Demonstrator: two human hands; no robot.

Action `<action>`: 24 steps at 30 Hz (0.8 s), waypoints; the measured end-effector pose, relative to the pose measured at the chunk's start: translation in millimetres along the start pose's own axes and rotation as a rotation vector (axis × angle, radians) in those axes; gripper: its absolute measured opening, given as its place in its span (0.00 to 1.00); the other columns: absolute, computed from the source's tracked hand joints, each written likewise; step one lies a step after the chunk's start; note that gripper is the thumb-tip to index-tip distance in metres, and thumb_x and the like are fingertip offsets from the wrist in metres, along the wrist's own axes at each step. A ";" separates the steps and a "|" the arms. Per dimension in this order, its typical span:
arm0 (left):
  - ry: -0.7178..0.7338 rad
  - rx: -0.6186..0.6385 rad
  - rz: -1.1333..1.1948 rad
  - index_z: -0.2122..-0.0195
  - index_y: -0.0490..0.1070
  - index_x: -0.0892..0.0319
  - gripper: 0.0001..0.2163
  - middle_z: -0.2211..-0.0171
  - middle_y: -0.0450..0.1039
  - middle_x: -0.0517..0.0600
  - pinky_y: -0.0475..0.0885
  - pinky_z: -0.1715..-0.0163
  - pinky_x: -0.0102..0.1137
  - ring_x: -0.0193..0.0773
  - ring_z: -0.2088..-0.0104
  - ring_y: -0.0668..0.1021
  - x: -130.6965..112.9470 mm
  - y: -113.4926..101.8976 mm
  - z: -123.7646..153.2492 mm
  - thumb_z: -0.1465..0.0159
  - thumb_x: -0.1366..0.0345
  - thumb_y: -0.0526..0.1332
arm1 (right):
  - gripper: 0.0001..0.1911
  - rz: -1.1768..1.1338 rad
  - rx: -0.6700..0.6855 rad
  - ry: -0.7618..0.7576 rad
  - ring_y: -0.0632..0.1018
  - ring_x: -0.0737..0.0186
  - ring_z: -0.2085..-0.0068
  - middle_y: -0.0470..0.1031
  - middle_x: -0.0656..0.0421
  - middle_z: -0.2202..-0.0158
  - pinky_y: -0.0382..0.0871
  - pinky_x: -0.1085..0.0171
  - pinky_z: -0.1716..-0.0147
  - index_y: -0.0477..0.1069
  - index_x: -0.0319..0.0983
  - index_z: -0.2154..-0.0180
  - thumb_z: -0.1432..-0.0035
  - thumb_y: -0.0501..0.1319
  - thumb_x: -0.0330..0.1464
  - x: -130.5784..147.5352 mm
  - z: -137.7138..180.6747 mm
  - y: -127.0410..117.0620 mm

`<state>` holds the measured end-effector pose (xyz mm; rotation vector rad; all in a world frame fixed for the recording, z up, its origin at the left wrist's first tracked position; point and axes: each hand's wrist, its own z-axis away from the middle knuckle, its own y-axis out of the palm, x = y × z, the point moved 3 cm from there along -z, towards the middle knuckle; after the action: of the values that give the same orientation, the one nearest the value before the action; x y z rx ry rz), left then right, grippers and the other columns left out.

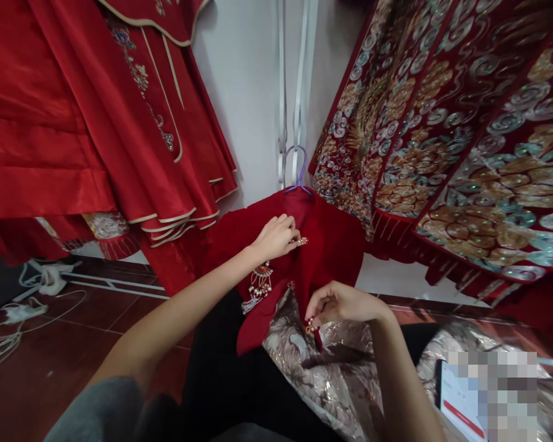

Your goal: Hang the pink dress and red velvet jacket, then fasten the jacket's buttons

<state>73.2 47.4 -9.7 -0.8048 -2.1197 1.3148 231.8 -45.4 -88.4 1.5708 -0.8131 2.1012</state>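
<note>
Red satin garments with cream piping (166, 178) hang at the far left, glossy and folded, one of them trimmed with a column of beaded flowers. Below them, white cables (25, 312) lie loose on a dark red tiled floor (87, 350), near a pale metal bar that runs low toward the middle. Next comes the person's grey sleeve (101, 408), with the bare left arm reaching up from it, and beside that the black trousers (216, 362) on the lap. A beaded tassel (261, 283) dangles on the left side of a red velvet jacket (334, 252), which is on a purple hanger (299, 172) before white upright posts (297, 92), its lower edges coming down over the lap. The left hand (279, 236) is at the upper front of this jacket, fingers bent and closed at the tips around a small gold clasp (303, 241). Lower and to the right, the right hand (338, 304) pinches a gold beaded piece (310, 326) between thumb and forefinger by the jacket's front edge. Silvery patterned cloth (322, 380) spreads beneath this hand and across the lap. At the far right, heavily embroidered red garments (424, 147) hang above a phone (458, 399), partly masked by blurred squares.
</note>
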 end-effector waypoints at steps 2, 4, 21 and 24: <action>0.054 0.016 0.024 0.65 0.75 0.58 0.11 0.62 0.68 0.53 0.61 0.59 0.36 0.42 0.59 0.68 2.9 -1.2 -4.0 0.37 0.58 0.57 | 0.14 -0.005 0.004 0.010 0.78 0.65 0.70 0.80 0.56 0.70 0.71 0.68 0.68 0.79 0.35 0.65 0.56 0.70 0.36 -0.5 0.9 -0.9; 0.106 0.008 0.066 0.66 0.74 0.59 0.10 0.62 0.69 0.52 0.59 0.56 0.38 0.41 0.59 0.69 4.6 -2.1 -6.9 0.38 0.58 0.59 | 0.15 -0.011 0.015 0.018 0.78 0.65 0.69 0.80 0.56 0.70 0.71 0.67 0.67 0.79 0.35 0.65 0.56 0.70 0.36 -1.9 1.3 -1.7; 0.360 -0.032 -0.186 0.63 0.69 0.60 0.08 0.73 0.74 0.49 0.54 0.42 0.47 0.38 0.67 0.76 -5.1 1.6 -11.4 0.33 0.65 0.51 | 0.19 0.064 -0.764 -0.338 0.76 0.57 0.53 0.77 0.52 0.56 0.67 0.55 0.47 0.72 0.38 0.59 0.45 0.61 0.46 11.8 -13.1 -32.5; 0.246 0.045 -0.220 0.58 0.69 0.63 0.13 0.67 0.76 0.55 0.67 0.57 0.38 0.39 0.68 0.78 -6.8 4.3 -9.5 0.32 0.62 0.48 | 0.24 -0.029 -1.124 -0.568 0.74 0.57 0.48 0.72 0.49 0.49 0.65 0.56 0.45 0.66 0.39 0.53 0.44 0.58 0.49 34.1 -30.7 -40.3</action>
<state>85.4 49.8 -10.6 -0.6563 -1.9166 1.0858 224.4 4.1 -53.3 1.4086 -1.7145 0.7683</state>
